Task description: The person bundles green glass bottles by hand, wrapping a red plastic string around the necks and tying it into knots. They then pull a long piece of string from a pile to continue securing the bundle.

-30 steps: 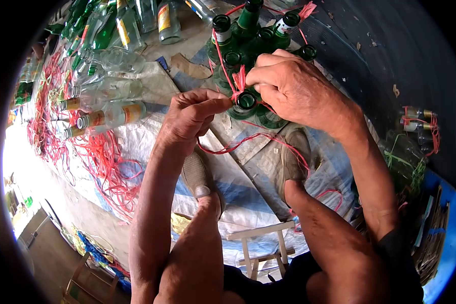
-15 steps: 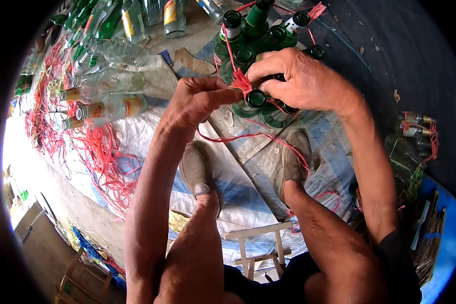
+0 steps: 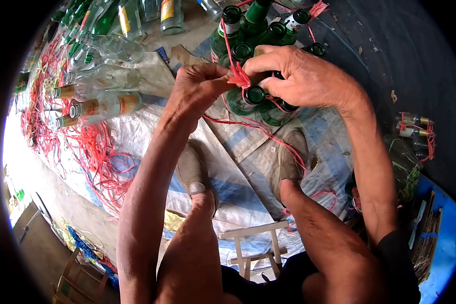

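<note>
A cluster of upright green bottles [image 3: 254, 95] stands at the top centre, with red string [image 3: 240, 77] running around and between the necks. My left hand [image 3: 200, 86] pinches the string just left of the front bottle, its thumb and finger pressed together. Across the cluster, my right hand [image 3: 301, 76] is curled over the bottle necks, fingers bent close to the string; its fingertips are partly hidden among the bottles, and what they hold cannot be made out. A loose length of red string trails below the bottles towards the right shoe.
Clear bottles [image 3: 106, 104] lie at the left beside tangled red string [image 3: 93, 157]. A small wooden stool [image 3: 253, 230] stands between my legs. More tied bottles [image 3: 415, 130] lie at the right, above a blue container [image 3: 453, 228]. A striped sheet [image 3: 238, 192] covers the ground.
My left hand has shifted slightly left and up, its fingers still at the string. The red tuft above the front bottle has changed shape. My right hand stays over the necks.
</note>
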A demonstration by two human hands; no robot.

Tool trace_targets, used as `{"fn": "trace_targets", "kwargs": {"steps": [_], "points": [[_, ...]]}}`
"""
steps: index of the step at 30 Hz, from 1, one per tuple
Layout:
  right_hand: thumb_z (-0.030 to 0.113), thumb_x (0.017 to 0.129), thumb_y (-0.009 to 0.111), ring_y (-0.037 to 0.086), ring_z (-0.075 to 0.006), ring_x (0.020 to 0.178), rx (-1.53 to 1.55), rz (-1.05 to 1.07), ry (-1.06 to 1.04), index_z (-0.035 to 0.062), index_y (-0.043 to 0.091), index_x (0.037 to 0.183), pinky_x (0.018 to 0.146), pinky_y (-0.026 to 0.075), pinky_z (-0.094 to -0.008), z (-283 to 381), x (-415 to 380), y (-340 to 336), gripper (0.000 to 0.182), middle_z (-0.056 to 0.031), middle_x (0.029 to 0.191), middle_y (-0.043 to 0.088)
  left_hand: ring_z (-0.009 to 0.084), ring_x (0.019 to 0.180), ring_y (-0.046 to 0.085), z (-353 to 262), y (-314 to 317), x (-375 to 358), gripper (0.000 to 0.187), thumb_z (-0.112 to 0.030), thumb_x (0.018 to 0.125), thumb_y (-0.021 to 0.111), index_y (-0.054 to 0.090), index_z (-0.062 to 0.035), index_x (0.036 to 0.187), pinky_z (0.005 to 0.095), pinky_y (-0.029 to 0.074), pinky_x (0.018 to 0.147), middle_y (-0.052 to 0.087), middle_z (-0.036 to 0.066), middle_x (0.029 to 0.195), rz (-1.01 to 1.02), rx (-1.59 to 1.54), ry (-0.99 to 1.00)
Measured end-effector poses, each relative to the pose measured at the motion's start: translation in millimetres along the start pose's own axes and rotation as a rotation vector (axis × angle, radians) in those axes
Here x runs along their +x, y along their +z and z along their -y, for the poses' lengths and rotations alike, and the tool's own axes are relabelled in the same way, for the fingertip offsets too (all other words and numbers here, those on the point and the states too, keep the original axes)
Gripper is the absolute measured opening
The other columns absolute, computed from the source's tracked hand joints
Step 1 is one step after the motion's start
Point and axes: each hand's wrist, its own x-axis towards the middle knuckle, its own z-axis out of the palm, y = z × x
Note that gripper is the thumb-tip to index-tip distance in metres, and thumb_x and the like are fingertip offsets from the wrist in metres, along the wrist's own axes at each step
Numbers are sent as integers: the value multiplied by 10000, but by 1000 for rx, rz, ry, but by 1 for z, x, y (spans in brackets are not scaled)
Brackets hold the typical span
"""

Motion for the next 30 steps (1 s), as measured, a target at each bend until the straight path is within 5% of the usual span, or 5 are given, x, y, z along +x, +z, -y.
{"fn": "trace_targets", "kwargs": {"steps": [8, 14, 23, 26, 30], "points": [[-20, 794, 630, 570, -354, 946, -357, -99, -69, 12, 622, 1030, 839, 465, -450, 18, -4, 2, 238, -145, 959, 516, 38, 629, 486, -1, 6, -2, 233, -242, 862, 819, 778, -13, 857, 250, 363, 546, 611, -56, 676, -10, 16, -38], [30, 809, 616, 631, -335, 986, -457, -111, -29, 25, 685, 927, 919, 514, -446, 32, -6, -7, 137, -132, 969, 611, 37, 609, 448, -2, 12, -5, 278, -273, 919, 775, 769, -2, 854, 257, 337, 523, 575, -65, 658, -21, 30, -21], [47, 721, 638, 576, -330, 826, -385, -219, -91, 4, 554, 658, 755, 470, -458, 36, -11, -15, 113, -132, 823, 553, 35, 613, 422, -4, 18, -8, 332, -313, 945, 761, 762, 11, 873, 262, 327, 524, 552, -78, 658, -10, 8, 64], [-8, 695, 689, 520, -253, 789, -361, -243, -110, 25, 521, 675, 705, 427, -370, 38, -14, -16, 172, -72, 817, 520, 32, 620, 411, -5, 17, -7, 349, -334, 949, 762, 763, 10, 886, 262, 318, 528, 546, -84, 660, 24, -2, 48], [-26, 681, 700, 519, -248, 790, -350, -279, -84, 24, 523, 682, 699, 428, -368, 46, -23, -24, 184, -68, 816, 524, 4, 588, 344, 0, 17, -6, 314, -333, 972, 740, 782, -38, 1073, 228, 246, 519, 487, -127, 661, 37, -8, 64]]}}
